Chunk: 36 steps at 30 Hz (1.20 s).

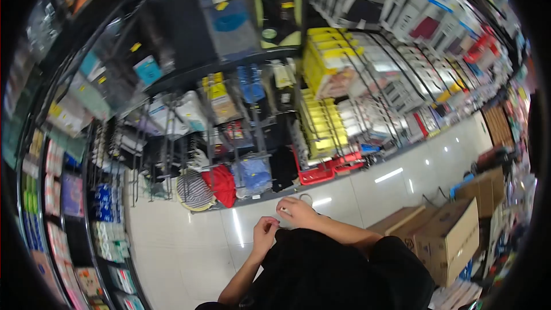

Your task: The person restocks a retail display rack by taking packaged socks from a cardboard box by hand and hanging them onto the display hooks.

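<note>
Both hands are close together in front of my dark clothing, above the tiled floor. My left hand (pixel 265 233) has its fingertips drawn together in a pinch. Whatever is between them is too small to make out. To its right and slightly higher, my right hand (pixel 297 212) is closed, with a small whitish spot at its fingertips that I cannot identify. Just beyond that hand shows a thin, pale ring shape (pixel 306 199); whether it is held or lies behind is unclear. The two hands are slightly apart.
Racks of hanging packaged goods stand ahead, including yellow packs (pixel 323 123). Low down are a red cap (pixel 222 185), a striped hat (pixel 195 189) and red baskets (pixel 317 175). Cardboard boxes (pixel 447 235) stand at right; a stocked shelf (pixel 86 224) runs along the left. The tiled floor (pixel 189 247) is shiny.
</note>
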Motion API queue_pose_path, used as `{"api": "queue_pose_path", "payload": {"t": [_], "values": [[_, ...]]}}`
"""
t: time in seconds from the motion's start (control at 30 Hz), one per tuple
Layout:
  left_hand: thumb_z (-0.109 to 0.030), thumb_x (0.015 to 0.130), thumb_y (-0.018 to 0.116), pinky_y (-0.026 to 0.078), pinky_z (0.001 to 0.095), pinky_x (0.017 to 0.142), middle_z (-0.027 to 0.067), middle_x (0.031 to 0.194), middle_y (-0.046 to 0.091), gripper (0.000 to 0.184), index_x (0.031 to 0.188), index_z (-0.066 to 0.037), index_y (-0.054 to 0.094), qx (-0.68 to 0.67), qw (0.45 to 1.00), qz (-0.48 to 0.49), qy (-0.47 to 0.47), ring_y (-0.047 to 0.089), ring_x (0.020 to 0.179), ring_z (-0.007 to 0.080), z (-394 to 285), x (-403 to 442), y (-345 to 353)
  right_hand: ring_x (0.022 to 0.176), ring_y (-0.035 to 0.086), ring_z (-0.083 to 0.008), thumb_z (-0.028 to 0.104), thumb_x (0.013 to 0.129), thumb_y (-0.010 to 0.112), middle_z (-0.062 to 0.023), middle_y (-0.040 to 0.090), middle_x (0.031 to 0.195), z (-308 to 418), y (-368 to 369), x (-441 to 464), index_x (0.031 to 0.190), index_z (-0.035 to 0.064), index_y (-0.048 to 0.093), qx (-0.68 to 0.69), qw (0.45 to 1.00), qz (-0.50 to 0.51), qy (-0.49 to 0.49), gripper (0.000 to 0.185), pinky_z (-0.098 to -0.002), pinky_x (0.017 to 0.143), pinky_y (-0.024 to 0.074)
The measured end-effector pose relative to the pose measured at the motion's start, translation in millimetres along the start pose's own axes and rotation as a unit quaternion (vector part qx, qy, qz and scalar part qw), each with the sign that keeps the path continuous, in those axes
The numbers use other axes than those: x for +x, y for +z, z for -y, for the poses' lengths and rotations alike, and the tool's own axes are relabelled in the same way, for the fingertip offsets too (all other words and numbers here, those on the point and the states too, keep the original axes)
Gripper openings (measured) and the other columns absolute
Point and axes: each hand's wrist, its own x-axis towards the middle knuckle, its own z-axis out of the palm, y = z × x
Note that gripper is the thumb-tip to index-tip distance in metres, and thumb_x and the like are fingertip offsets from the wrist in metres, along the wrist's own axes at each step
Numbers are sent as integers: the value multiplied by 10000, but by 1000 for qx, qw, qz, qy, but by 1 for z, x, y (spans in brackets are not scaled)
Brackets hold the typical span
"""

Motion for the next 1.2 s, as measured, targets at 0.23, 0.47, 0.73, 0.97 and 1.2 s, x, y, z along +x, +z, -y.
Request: {"api": "queue_pose_path", "payload": {"t": [0.23,0.47,0.73,0.97,1.2], "values": [[-12,919,606,510,234,730,54,875,662,57,967,17,597,75,989,123,-18,634,799,103,-1,10,53,917,608,-342,141,902,572,-145,604,944,5,-31,-82,961,28,612,-6,993,17,119,133,-416,802,498],[-43,908,628,514,246,694,62,833,684,71,945,17,618,174,967,188,8,652,752,109,-2,21,137,911,613,-344,139,894,561,-149,608,929,-27,-84,-143,962,29,601,-15,988,-41,151,136,-422,796,499],[-47,905,638,523,255,705,72,828,685,81,947,23,638,269,919,287,29,655,751,122,17,22,310,834,620,-357,143,864,583,-154,611,860,-85,-179,-260,889,25,581,-10,964,-174,199,120,-441,733,502],[-92,903,650,529,282,696,108,823,704,130,949,30,652,318,856,405,34,680,757,157,20,9,458,786,613,-377,155,837,605,-168,607,821,-109,-266,-359,828,23,560,-31,924,-249,289,140,-461,696,493],[-91,898,652,524,280,665,104,797,700,125,951,22,656,316,805,501,39,676,719,149,37,23,560,782,605,-399,186,847,599,-185,602,796,-140,-313,-412,837,28,559,-36,869,-325,371,164,-477,682,486]]}}
